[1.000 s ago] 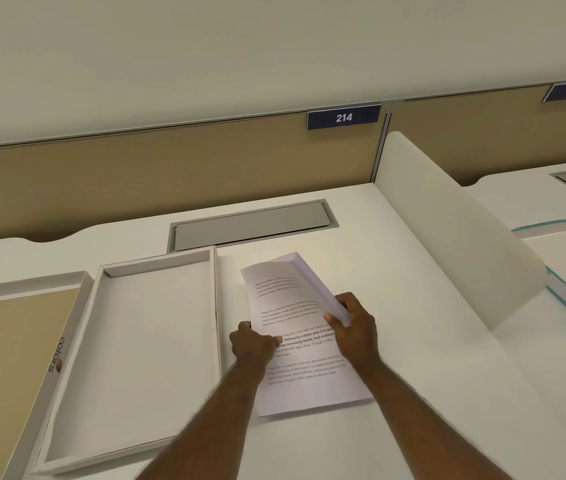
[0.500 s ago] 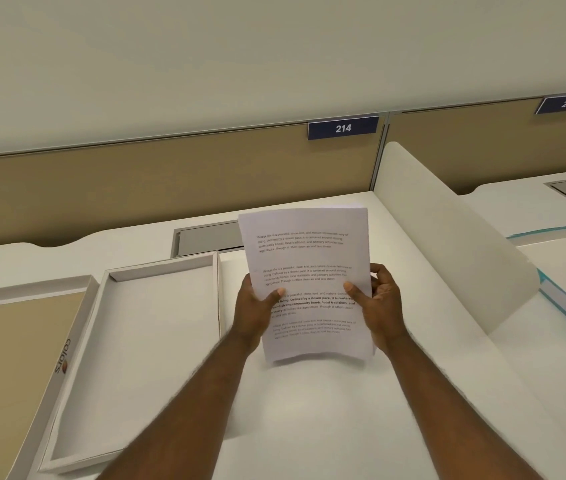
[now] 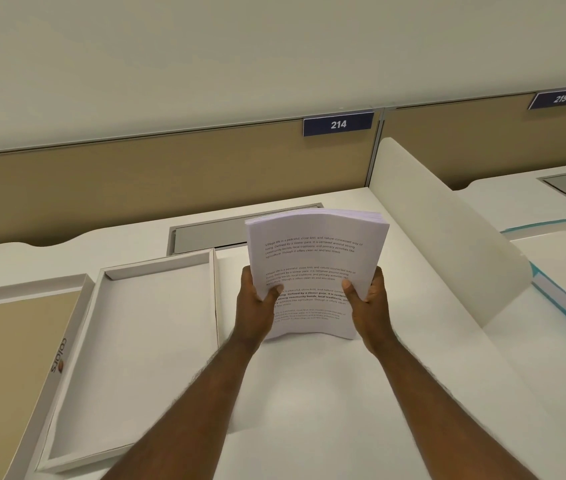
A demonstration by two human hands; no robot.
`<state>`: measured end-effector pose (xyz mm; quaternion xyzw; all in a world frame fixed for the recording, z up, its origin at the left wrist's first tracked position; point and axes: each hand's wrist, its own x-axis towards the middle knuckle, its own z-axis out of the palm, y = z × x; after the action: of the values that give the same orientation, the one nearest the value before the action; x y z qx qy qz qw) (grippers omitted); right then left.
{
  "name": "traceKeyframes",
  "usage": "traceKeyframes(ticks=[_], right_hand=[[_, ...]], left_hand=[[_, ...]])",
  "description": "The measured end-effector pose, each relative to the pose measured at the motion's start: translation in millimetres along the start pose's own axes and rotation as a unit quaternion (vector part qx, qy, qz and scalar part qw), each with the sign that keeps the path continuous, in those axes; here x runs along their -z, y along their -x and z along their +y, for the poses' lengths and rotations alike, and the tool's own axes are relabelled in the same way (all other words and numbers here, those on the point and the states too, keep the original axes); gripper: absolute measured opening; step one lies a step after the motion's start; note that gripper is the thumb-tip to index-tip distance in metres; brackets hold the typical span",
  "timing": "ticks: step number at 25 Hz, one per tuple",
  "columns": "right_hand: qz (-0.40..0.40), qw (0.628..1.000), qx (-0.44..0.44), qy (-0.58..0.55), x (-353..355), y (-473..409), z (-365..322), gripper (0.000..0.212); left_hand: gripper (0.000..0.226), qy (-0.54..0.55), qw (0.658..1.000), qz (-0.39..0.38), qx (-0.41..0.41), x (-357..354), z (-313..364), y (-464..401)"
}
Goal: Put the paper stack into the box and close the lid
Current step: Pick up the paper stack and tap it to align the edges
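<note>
I hold a stack of printed white paper (image 3: 312,258) upright above the desk, its lower edge near the desk surface. My left hand (image 3: 257,306) grips its left side and my right hand (image 3: 368,306) grips its right side, thumbs on the front page. The stack bows slightly at the top. To the left lies an open, shallow white box tray (image 3: 217,289), empty inside. Further left lies another shallow tray with a tan inside (image 3: 67,341) and printed lettering on its side wall; which is box and which is lid I cannot tell.
A curved white divider panel (image 3: 447,244) stands right of the paper. A grey cable hatch (image 3: 205,233) sits in the desk behind the box. A teal-edged box (image 3: 558,296) lies on the neighbouring desk. A tan partition (image 3: 136,181) carries a label 214.
The stack was lying on the desk under my hands; both hands lifted it and stood it upright, and it now tilts so its top edge thickness shows.
</note>
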<state>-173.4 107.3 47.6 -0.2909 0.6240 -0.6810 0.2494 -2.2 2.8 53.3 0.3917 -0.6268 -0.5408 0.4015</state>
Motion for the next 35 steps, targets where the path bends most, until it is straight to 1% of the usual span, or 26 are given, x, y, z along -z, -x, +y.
traceKeyframes(ticks=[3,8,11,14,18,22,30,33,35], right_hand=[[0.02,0.999,-0.015,0.031,-3,3,3,0.046],[0.06,0.997,0.008,0.051,-14,8,4,0.03],[0.074,0.995,0.026,0.059,-16,13,2,0.028],[0.068,0.995,0.033,0.068,-12,16,4,0.028],[0.067,0.995,0.014,0.068,-8,14,6,0.041],[0.073,0.995,0.025,0.07,-10,12,6,0.03],[0.053,0.993,0.038,0.102,-4,13,12,0.029],[0.046,0.992,0.032,0.114,-3,18,16,0.028],[0.048,0.992,0.03,0.113,-4,21,18,0.03]], left_hand=[[0.045,-0.005,1.0,-0.002,0.006,0,-6,2],[0.037,-0.008,1.0,0.015,0.008,-2,-9,4],[0.035,-0.004,1.0,0.016,0.001,-2,-7,5],[0.037,-0.017,1.0,0.012,-0.002,-2,-8,4],[0.035,0.002,1.0,0.009,-0.001,-5,-3,5],[0.025,0.036,0.999,0.014,0.006,-7,-2,4],[0.025,0.01,1.0,-0.007,-0.002,-1,-10,-1],[0.024,-0.014,1.0,0.0,-0.003,-2,-12,5],[0.026,-0.02,1.0,0.004,0.001,-2,-17,9]])
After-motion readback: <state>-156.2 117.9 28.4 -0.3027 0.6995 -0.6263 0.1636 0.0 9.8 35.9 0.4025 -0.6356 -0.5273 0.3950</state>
